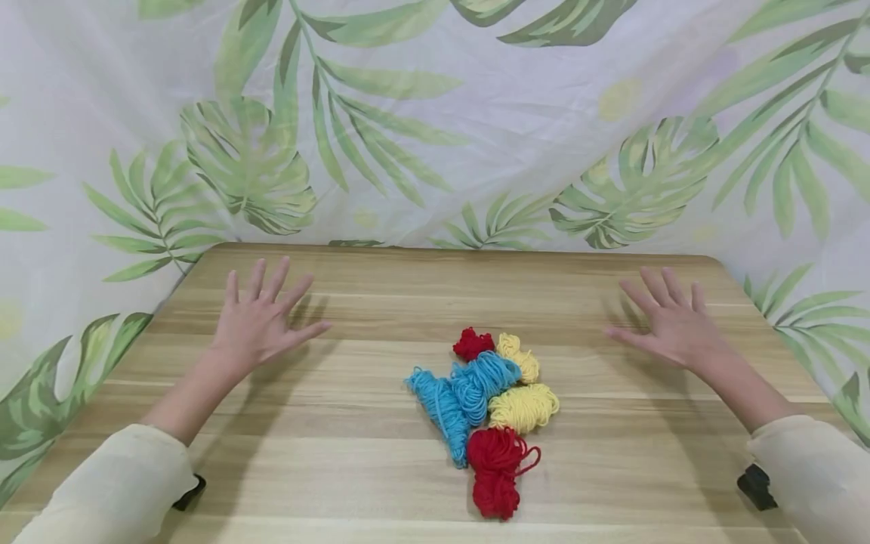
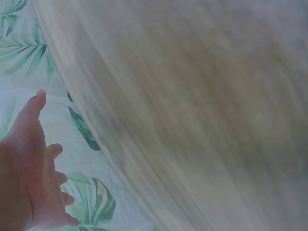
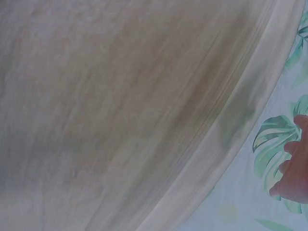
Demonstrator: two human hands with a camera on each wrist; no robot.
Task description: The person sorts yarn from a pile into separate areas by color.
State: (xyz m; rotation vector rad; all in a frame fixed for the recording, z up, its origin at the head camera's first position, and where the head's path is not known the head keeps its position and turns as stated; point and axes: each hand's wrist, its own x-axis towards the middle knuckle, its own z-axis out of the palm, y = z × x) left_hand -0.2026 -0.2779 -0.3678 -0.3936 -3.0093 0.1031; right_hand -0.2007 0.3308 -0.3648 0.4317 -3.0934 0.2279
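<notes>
Both hands are spread above the table in the head view, apart from the yarn. On the left side is my left hand (image 1: pixel 254 321), fingers straight and splayed, holding nothing. My right hand (image 1: pixel 676 325) mirrors it on the right, also holding nothing. Between them lies a cluster of small yarn bundles: a red one (image 1: pixel 473 344) at the back, a yellow one (image 1: pixel 519 358) beside it, two blue ones (image 1: pixel 484 381) (image 1: pixel 442 412) touching at the left, another yellow bundle (image 1: pixel 523 409), and a larger red bundle (image 1: pixel 496 472) with a loose loop nearest me.
The wood-grain table (image 1: pixel 353 468) has rounded far corners. Behind it hangs a white cloth (image 1: pixel 516 98) printed with green leaves, close to the far edge. A dark strap-like piece (image 1: pixel 757 487) shows under the right sleeve (image 1: pixel 816 468), and a similar one under the left.
</notes>
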